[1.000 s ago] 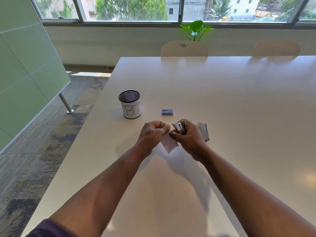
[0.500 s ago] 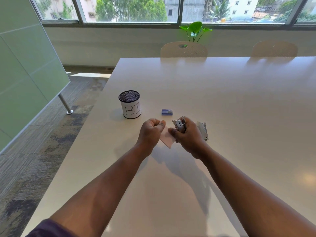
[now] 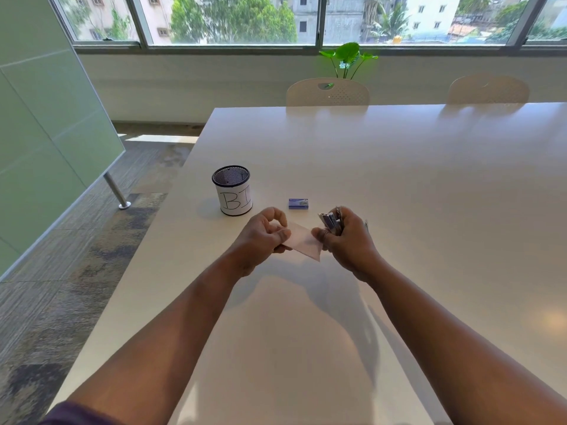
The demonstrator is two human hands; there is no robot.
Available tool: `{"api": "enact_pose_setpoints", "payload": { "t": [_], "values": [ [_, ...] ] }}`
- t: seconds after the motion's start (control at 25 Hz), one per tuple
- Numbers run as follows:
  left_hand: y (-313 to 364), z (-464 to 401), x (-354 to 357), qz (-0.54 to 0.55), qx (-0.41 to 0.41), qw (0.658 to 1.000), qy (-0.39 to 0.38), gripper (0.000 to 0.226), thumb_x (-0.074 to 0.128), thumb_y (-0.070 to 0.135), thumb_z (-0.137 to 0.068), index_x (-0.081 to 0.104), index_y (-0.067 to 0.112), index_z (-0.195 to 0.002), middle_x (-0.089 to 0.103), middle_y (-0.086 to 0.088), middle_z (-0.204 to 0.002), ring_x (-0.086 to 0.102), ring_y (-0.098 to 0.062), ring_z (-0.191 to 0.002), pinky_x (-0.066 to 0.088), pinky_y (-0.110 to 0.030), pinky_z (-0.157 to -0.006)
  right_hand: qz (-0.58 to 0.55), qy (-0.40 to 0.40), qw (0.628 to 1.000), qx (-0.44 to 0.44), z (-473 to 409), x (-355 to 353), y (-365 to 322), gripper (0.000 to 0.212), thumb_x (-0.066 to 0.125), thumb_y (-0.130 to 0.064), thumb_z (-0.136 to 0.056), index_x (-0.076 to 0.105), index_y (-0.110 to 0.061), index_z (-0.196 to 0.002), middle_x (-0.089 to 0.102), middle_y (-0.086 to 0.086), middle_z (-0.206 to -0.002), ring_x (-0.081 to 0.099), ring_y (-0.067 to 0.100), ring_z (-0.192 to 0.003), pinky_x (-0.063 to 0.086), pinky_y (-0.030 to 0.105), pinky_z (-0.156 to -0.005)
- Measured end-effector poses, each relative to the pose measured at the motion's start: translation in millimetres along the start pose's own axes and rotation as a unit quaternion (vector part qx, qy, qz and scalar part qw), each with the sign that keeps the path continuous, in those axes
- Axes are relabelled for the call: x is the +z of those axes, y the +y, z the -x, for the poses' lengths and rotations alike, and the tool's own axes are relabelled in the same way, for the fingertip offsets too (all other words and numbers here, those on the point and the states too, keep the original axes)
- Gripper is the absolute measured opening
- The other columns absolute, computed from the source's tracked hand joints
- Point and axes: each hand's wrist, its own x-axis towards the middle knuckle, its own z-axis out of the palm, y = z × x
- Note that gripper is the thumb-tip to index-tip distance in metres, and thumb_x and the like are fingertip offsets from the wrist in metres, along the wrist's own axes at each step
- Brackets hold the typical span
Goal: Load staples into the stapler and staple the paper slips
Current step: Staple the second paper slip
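The table [image 3: 399, 167] is white and glossy and carries all task items near its left front area. The cup [image 3: 232, 191], a mesh holder wrapped in paper lettered "BI", stands upright to the left of the hands. The left hand [image 3: 260, 237] is held above the table with fingers curled; thumb and fingers pinch the left end of the slip [image 3: 302, 240]. The right hand [image 3: 348, 240] is closed around the stapler [image 3: 330, 221], and its thumb and forefinger also pinch the right end of the slip. The slip spans the gap between the two hands, with its long axis running left to right, tilted slightly down toward the right; its lower right corner points down toward the table. The stapler is metallic, held above the table in the right fist, with its long axis roughly upright and its visible end pointing up and slightly left; whether it is hinged open cannot be determined. The box [image 3: 298, 203], small and blue, lies flat on the table behind the hands, between the cup and the stapler, touching neither. Compared with half a second earlier, the hands have separated and more of the slip is exposed between them; the cup and box are unchanged.
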Motion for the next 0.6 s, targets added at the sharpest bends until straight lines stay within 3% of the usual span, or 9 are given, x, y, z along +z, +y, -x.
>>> {"api": "enact_pose_setpoints", "payload": {
  "t": [0.12,0.24,0.4,0.52,0.6],
  "values": [
    [-2,1,-6,0.003,0.000,0.999,-0.037,0.019,0.067,-0.005,-0.091,0.071,0.014,-0.089,0.066,-0.002,-0.073,0.056,-0.008,-0.063,0.045,-0.018,-0.062,0.003,0.031,0.999,-0.006,-1,-3,-1,0.026,0.078,-0.025,-0.085,0.051,-0.023,-0.085,0.056,-0.011,-0.069,0.050,0.012,-0.063,0.046,0.037,-0.065],
    [-4,0,-9,0.042,0.000,0.999,0.005,0.021,0.070,-0.007,-0.087,0.075,0.012,-0.093,0.064,0.001,-0.066,0.058,-0.010,-0.062,0.045,-0.018,-0.060,-0.058,0.075,0.995,0.016,-2,-6,-1,0.029,0.074,-0.027,-0.086,0.047,-0.027,-0.097,0.052,-0.006,-0.082,0.047,0.015,-0.068,0.043,0.035,-0.063],
    [-4,-5,-9,0.135,0.004,0.987,0.083,0.022,0.071,-0.007,-0.087,0.074,0.013,-0.095,0.064,-0.003,-0.071,0.064,-0.018,-0.069,0.048,-0.020,-0.059,-0.253,0.006,0.962,0.100,3,-3,0,0.041,0.078,-0.035,-0.084,0.044,-0.021,-0.103,0.046,0.002,-0.081,0.038,0.012,-0.049,0.033,0.026,-0.043],
    [-1,-7,-5,0.162,0.018,0.981,0.106,0.023,0.072,-0.003,-0.087,0.074,0.017,-0.097,0.069,-0.004,-0.079,0.070,-0.015,-0.071,0.053,-0.020,-0.062,-0.312,-0.053,0.937,0.147,7,4,1,0.043,0.075,-0.048,-0.086,0.052,-0.015,-0.101,0.051,0.002,-0.082,0.041,0.010,-0.051,0.037,0.025,-0.044],
    [2,-7,-2,0.171,0.025,0.979,0.105,0.024,0.073,-0.002,-0.087,0.075,0.020,-0.096,0.074,-0.002,-0.085,0.073,-0.015,-0.074,0.055,-0.020,-0.062,-0.294,-0.088,0.941,0.145,9,8,1,0.051,0.072,-0.056,-0.082,0.059,-0.012,-0.104,0.055,-0.001,-0.084,0.048,0.009,-0.055,0.041,0.024,-0.049]
  ]
}}
